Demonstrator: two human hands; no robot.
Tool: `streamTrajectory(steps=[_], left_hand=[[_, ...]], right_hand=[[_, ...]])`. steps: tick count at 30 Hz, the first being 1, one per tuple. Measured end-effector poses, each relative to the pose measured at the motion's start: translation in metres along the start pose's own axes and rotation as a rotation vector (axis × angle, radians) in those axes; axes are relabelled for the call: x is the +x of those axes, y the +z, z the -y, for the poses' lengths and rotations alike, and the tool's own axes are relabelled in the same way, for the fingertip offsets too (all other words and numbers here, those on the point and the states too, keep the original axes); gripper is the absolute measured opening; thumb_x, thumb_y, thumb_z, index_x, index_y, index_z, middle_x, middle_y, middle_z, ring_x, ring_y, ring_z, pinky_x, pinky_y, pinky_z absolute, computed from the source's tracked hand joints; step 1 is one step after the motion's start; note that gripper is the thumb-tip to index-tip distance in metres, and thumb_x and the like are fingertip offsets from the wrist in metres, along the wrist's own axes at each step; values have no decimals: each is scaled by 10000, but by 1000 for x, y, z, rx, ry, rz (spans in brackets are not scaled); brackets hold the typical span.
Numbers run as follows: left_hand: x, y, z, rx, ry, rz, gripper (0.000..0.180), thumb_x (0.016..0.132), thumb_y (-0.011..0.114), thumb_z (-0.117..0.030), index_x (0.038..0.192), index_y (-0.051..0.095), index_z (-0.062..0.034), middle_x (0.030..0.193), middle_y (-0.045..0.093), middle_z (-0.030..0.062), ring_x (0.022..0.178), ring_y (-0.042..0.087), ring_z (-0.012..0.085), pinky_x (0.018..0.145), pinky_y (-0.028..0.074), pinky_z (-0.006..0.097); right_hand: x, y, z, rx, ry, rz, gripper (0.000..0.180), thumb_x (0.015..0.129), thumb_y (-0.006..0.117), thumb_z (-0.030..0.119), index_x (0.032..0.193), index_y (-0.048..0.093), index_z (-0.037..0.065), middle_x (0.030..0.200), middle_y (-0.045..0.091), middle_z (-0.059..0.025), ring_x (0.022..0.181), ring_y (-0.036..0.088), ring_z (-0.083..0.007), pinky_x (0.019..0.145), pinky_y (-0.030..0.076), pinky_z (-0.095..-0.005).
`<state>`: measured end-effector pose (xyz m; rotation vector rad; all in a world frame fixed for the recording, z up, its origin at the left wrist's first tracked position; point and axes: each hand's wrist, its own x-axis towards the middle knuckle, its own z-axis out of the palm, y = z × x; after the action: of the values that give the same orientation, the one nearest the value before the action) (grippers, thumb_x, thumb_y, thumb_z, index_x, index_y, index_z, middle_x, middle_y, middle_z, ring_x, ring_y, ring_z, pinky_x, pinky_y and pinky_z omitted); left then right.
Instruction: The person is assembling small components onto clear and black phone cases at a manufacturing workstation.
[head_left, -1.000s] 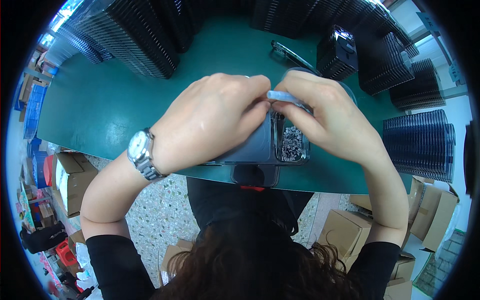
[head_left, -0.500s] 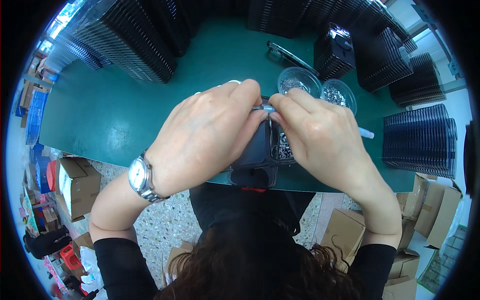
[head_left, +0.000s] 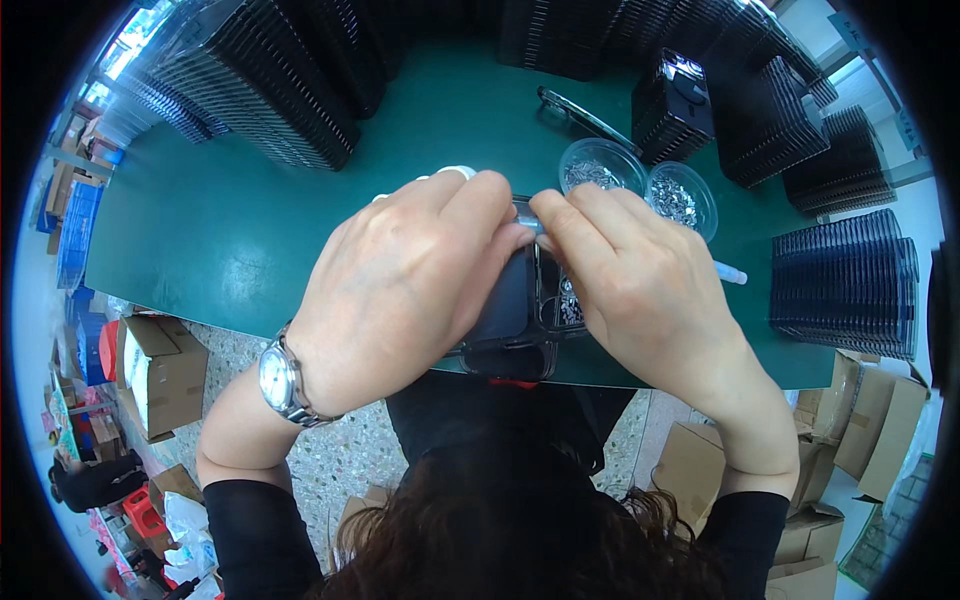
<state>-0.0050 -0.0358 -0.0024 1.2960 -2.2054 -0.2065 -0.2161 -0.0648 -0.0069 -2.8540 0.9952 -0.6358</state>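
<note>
Two-handed, fingertips close, with left hand (head_left: 410, 262) and right hand (head_left: 640, 262) at far end of black case (head_left: 508, 300); cannot tell if gripping pale strip (head_left: 526, 214) between. Unlike one second ago, hardly covering clear bowls (head_left: 612, 149), probably making metal bits (head_left: 590, 173) easier to reach.

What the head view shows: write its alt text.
A person's left hand and right hand are close together over a dark compartmented case on a green table. Beyond the right hand sit two clear tubs of small silvery pieces, with dark stacks around.
</note>
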Motion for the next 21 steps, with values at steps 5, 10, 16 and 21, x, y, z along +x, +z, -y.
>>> streamTrajectory(steps=[5,10,16,21], left_hand=[[-8,2,1,96,-24,-65,124,892,788,-43,955,686,-10,832,650,159,741,658,364,655,524,407],[-16,-41,-20,-13,-74,-12,177,849,822,-33,979,708,5,854,691,126,752,689,286,681,537,355],[-26,-60,3,-825,-503,334,472,952,755,-274,1269,561,17,1104,650,70,1016,606,116,856,502,290],[-46,-56,19,-762,-539,492,593,1006,663,-397,1397,502,18,1160,645,90,1071,582,132,944,476,292]], right_hand=[[3,18,-1,14,-8,-91,306,880,753,50,1171,674,-2,970,653,-123,817,664,-303,679,550,-405],[3,16,-20,-36,-350,-454,381,834,747,123,1185,706,-19,1029,656,-84,743,580,-204,572,467,-313],[13,18,-12,-89,-442,-668,354,837,766,114,1163,739,-19,1008,677,-104,695,564,-187,560,447,-295],[12,19,-3,-35,-419,-584,400,811,782,66,1199,736,-20,1038,701,-128,729,609,-208,587,480,-315]])
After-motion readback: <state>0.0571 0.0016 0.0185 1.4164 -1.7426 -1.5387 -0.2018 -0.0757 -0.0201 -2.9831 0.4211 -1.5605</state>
